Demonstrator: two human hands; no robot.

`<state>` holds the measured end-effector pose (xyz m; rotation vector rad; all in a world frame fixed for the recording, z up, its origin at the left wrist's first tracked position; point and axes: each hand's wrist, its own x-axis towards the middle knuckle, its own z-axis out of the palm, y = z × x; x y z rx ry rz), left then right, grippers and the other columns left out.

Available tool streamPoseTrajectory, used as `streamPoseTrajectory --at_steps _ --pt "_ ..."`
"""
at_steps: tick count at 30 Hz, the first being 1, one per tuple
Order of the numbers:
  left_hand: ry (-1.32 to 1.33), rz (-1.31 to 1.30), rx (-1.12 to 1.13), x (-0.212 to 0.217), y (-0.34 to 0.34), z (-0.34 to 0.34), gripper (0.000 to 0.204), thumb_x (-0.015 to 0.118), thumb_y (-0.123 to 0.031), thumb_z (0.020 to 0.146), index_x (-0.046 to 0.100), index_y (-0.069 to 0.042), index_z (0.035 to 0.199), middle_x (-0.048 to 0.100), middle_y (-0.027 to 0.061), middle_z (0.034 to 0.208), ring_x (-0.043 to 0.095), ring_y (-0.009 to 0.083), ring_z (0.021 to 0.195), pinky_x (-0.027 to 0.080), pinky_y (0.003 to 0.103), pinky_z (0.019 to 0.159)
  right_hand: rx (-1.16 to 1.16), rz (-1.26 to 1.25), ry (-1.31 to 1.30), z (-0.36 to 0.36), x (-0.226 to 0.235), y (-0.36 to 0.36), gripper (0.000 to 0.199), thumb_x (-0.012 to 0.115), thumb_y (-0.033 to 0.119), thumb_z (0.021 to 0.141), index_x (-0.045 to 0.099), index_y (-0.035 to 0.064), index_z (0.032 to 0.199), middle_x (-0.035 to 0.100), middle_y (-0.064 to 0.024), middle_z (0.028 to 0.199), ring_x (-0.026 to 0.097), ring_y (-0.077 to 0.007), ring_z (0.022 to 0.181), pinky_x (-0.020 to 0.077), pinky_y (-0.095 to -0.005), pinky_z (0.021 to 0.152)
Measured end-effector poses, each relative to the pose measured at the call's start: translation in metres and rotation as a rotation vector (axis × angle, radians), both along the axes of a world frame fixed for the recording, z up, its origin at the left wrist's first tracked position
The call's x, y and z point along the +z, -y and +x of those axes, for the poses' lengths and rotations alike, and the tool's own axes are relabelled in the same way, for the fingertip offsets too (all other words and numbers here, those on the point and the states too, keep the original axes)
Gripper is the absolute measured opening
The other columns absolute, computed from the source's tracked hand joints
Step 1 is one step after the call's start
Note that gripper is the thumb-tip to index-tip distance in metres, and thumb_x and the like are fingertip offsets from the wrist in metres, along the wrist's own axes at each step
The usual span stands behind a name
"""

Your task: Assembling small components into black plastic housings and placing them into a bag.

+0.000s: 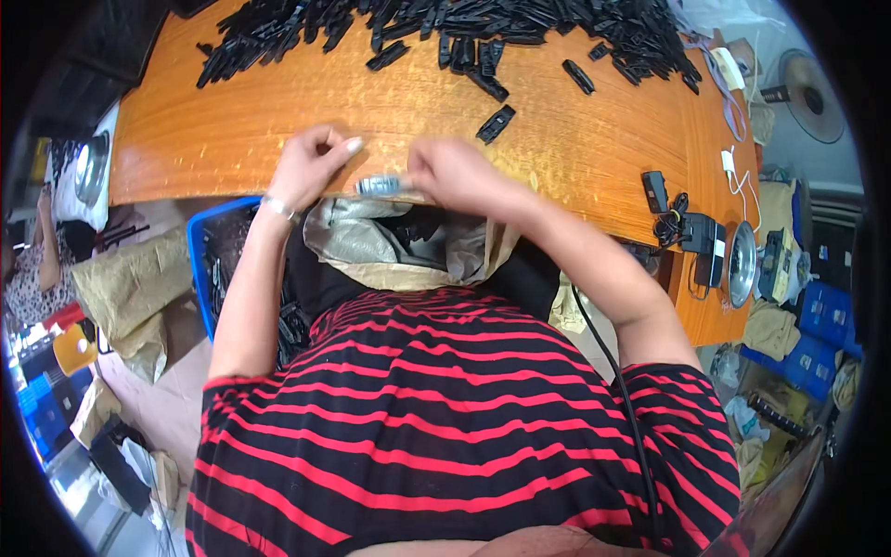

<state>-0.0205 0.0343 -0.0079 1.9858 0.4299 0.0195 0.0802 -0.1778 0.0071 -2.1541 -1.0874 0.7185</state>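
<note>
My left hand point(313, 167) is over the table's near edge, its fingers curled inward and a pale tip showing at its right side. What it holds, if anything, is hidden. To its right is my right hand point(452, 176), closed and smeared by motion. A small silver-blue object point(379, 185) lies at the edge between the hands, close against the right one; I cannot make out its kind. Beyond the hands, single black plastic clip-like pieces point(496, 123) rest apart on the wooden table point(241, 121). Below the edge, an open brown and grey bag point(357, 234) sits in my lap.
A big heap of black pieces point(445, 20) covers the table's far side. A blue crate point(197, 251) with black parts stands left of my lap. On the right are a black adapter point(708, 246) with cables, a metal dish point(740, 265) and a fan point(810, 96).
</note>
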Motion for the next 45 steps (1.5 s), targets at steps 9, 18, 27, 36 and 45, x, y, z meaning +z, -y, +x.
streamPoseTrajectory --at_steps 9,18,27,36,45 --pt "0.217 0.195 0.325 -0.010 -0.040 0.022 0.021 0.067 -0.022 0.086 0.063 -0.003 0.091 0.061 0.0022 0.078 0.058 0.0130 0.072 0.048 0.027 0.068 0.028 0.228 0.462 -0.011 -0.002 0.060 0.017 0.068 0.019 0.079 0.059 0.0069 0.086 0.060 -0.0113 0.077 0.061 -0.0316 0.072 0.0487 -0.0397 0.060" --pt "0.231 0.958 0.416 -0.013 -0.073 0.109 0.062 0.069 -0.035 0.078 0.045 -0.026 0.135 0.037 0.0130 0.142 0.026 0.0372 0.135 0.026 0.053 0.107 -0.099 0.101 0.745 0.058 -0.003 0.070 0.027 0.068 0.006 0.075 0.063 0.0107 0.101 0.058 -0.0082 0.093 0.061 -0.0300 0.080 0.0501 -0.0389 0.065" --pt "0.091 0.900 0.368 -0.013 -0.072 0.173 0.062 0.056 -0.062 0.081 0.044 -0.035 0.136 0.036 0.0074 0.145 0.026 0.0308 0.136 0.023 0.059 0.105 -0.165 0.243 0.732 0.079 -0.022 0.012 0.023 0.069 0.012 0.078 0.064 0.0123 0.101 0.056 -0.0078 0.087 0.061 -0.0284 0.077 0.0496 -0.0373 0.062" --pt "0.274 1.037 0.278 -0.027 -0.062 0.147 0.043 0.059 -0.039 0.086 0.055 -0.025 0.127 0.046 0.0079 0.136 0.043 0.0273 0.125 0.033 0.049 0.101 -0.250 0.300 0.752 0.090 -0.036 -0.035 0.021 0.066 0.013 0.080 0.063 0.0127 0.101 0.056 -0.0069 0.090 0.061 -0.0276 0.079 0.0495 -0.0383 0.063" --pt "0.310 1.019 0.061 -0.016 -0.053 0.079 0.042 0.055 -0.036 0.090 0.052 -0.023 0.130 0.051 0.0065 0.130 0.045 0.0279 0.122 0.032 0.047 0.100 -0.146 0.285 0.727 0.054 -0.018 -0.037 0.021 0.064 0.012 0.081 0.063 0.0069 0.102 0.058 -0.0088 0.095 0.060 -0.0278 0.089 0.0506 -0.0378 0.074"
